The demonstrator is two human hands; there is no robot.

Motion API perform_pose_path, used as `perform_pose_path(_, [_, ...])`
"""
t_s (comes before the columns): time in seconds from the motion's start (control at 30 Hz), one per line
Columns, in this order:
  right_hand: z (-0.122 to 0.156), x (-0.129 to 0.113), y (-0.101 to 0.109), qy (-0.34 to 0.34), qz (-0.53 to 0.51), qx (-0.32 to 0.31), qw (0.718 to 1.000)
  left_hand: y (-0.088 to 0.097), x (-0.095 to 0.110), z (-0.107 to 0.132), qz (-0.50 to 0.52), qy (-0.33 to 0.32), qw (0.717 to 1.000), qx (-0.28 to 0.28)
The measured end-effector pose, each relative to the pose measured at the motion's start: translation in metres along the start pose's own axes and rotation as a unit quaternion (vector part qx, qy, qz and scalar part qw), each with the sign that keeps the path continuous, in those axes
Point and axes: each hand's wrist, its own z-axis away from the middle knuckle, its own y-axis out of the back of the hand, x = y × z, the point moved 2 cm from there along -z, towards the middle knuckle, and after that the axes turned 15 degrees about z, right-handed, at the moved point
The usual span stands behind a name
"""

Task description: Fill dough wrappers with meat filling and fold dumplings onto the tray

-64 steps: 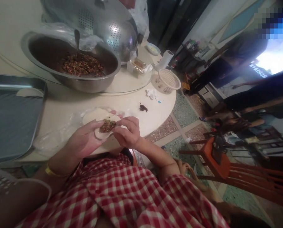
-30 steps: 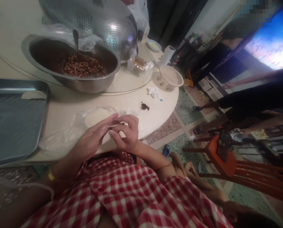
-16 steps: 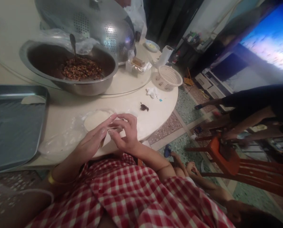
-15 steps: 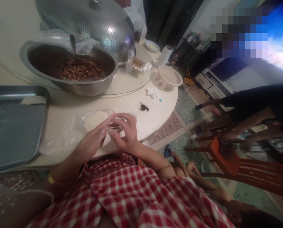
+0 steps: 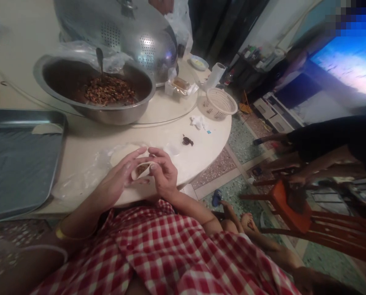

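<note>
Pinching dumpling wrapper with left hand and right hand, both closed on it, just above table edge. Risking filling squeezing out the open seam, or dough tearing from over-pressing.

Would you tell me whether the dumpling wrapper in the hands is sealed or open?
Open: the dumpling wrapper is cupped between the left hand and right hand, and brown filling shows at its top.
</note>
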Motion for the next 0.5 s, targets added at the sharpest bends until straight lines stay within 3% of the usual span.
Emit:
perform_pose_path(0.1, [0.006,0.000,-0.004,-0.111,-0.078,0.004,0.991,0.013,0.001,0.002,-0.103,-0.060,0.991,0.060])
perform_pose_path(0.2, [0.010,0.001,-0.008,-0.208,-0.130,-0.018,0.969,0.020,0.005,0.009,-0.215,-0.176,0.954,0.110])
perform_pose_path(0.33, [0.015,0.006,-0.013,-0.292,-0.170,-0.020,0.941,0.013,0.012,0.023,-0.340,-0.321,0.882,0.055])
perform_pose_path(0.5, [0.022,0.006,-0.020,-0.339,-0.251,-0.034,0.906,0.009,0.011,0.032,-0.421,-0.383,0.821,0.047])
